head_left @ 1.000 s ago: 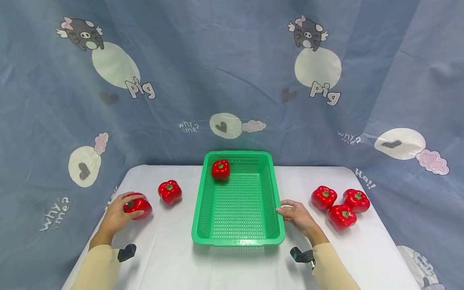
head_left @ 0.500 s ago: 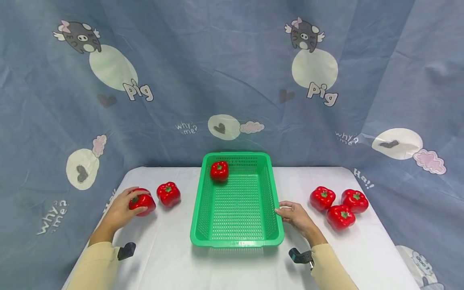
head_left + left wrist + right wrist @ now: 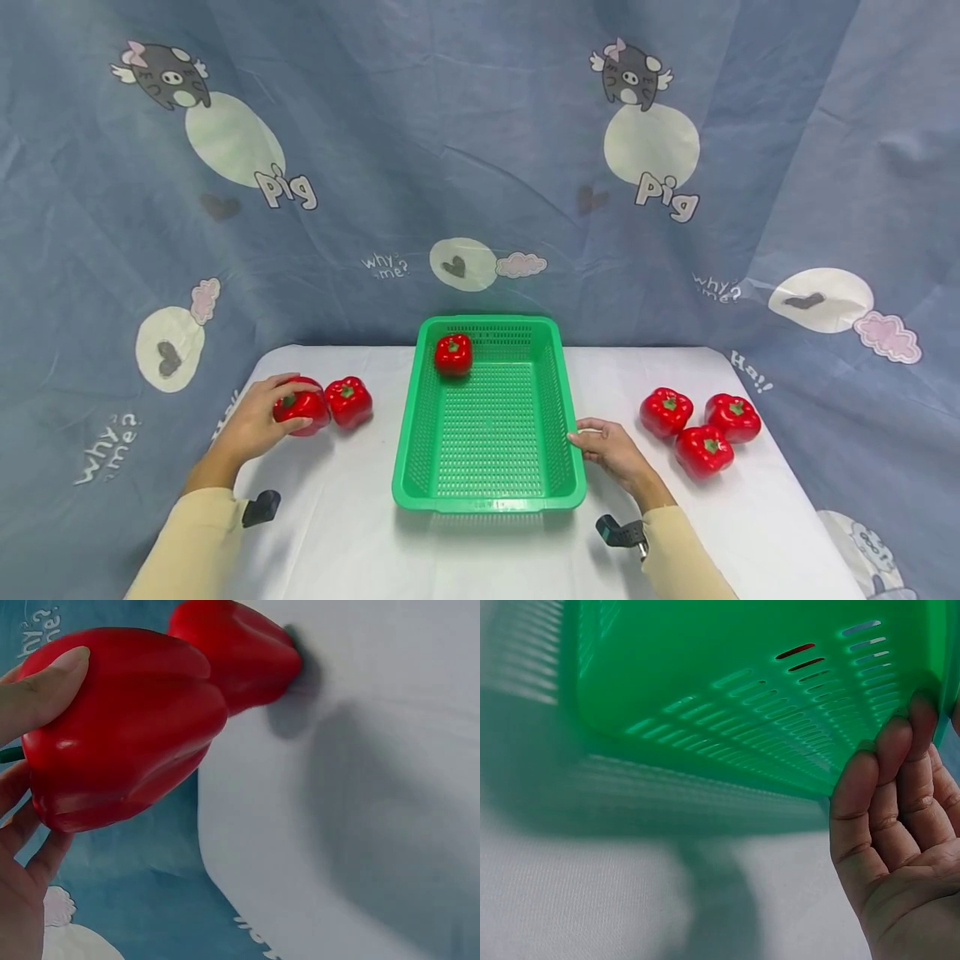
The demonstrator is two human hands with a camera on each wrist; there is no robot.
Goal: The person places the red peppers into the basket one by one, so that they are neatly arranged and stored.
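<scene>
My left hand (image 3: 258, 417) grips a red bell pepper (image 3: 309, 408) with a green stem at the left of the table. In the left wrist view the thumb lies on one side of this pepper (image 3: 127, 727) and the fingers on the other. Right beside it, another red bell pepper (image 3: 240, 656) lies on the white cloth. A green plastic basket (image 3: 487, 504) stands mid-table, with one bell pepper (image 3: 453, 355) in its back left corner. At the basket's right rim my right hand (image 3: 611, 450) pinches the edge, fingertips against the slotted outer wall (image 3: 667, 675) in the right wrist view.
To the right of my right hand, three red bell peppers (image 3: 705, 450) sit close together on the white tablecloth (image 3: 345, 533). A blue printed curtain (image 3: 480, 167) hangs behind the table and along its sides.
My left hand has carried its bell pepper forward and to the right, up beside the neighbouring pepper. The right hand keeps its hold on the basket rim.
</scene>
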